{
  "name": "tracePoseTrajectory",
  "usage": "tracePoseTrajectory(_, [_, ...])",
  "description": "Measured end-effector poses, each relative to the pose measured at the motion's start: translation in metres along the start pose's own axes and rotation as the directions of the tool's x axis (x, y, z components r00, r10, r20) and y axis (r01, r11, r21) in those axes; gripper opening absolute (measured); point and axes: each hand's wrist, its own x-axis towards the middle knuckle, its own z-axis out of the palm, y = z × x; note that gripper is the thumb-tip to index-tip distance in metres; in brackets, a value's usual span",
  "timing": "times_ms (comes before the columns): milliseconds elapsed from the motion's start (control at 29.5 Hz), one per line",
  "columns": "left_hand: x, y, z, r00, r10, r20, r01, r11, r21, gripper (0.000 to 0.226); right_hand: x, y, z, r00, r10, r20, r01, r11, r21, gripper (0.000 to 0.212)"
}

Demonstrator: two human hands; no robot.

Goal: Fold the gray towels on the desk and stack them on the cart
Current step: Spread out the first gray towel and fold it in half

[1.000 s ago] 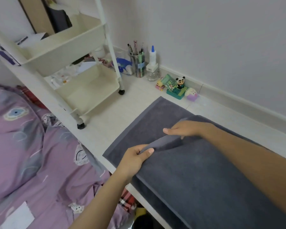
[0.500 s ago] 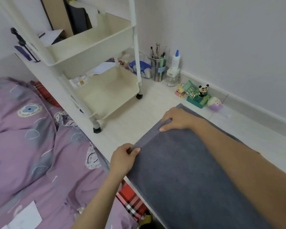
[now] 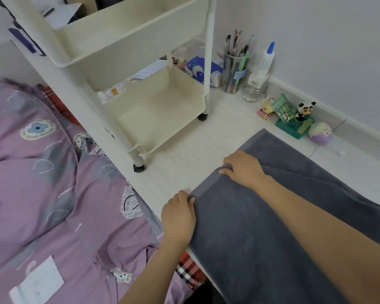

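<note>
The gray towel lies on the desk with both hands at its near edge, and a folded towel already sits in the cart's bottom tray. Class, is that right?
Not quite. The head view shows the cart's bottom tray holding no towel. The rest stands: the gray towel lies on the desk, with the left hand and right hand at its edge.

Plain pale wall [image 3: 316, 29] runs along the far edge of the white desk [image 3: 206, 145], soft even light on it. Off the desk's left edge, a bed under a purple patterned quilt [image 3: 42, 183], red plaid [image 3: 189, 268] peeking beneath.
</note>
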Motion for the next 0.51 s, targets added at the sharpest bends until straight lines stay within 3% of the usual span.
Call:
tracePoseTrajectory(102, [0.003,0.001,0.004,0.993,0.028,-0.115,-0.02,0.997,0.072,0.02,-0.001,0.0,0.004,0.998,0.001,-0.064,-0.003,0.999,-0.043,0.029])
tracePoseTrajectory(170, [0.007,0.012,0.01,0.989,0.096,-0.113,-0.09,0.994,0.054,0.031,-0.001,0.002,0.005,0.999,0.012,-0.051,-0.015,0.998,-0.063,0.032])
tracePoseTrajectory(305, [0.015,0.028,0.024,0.906,0.377,0.193,-0.401,0.91,0.104,0.054,-0.002,0.004,-0.004,1.0,0.012,0.001,-0.012,1.0,-0.019,0.037])
tracePoseTrajectory(373, [0.016,0.02,0.028,0.899,0.346,0.269,-0.391,0.909,0.14,0.058,-0.004,0.007,-0.016,0.997,0.021,0.072,-0.021,1.0,0.002,0.041])
tracePoseTrajectory(509, [0.012,0.017,0.033,0.903,0.335,0.268,-0.387,0.906,0.172,0.058,-0.001,0.039,-0.052,0.955,0.059,0.29,-0.023,0.992,-0.125,0.044])
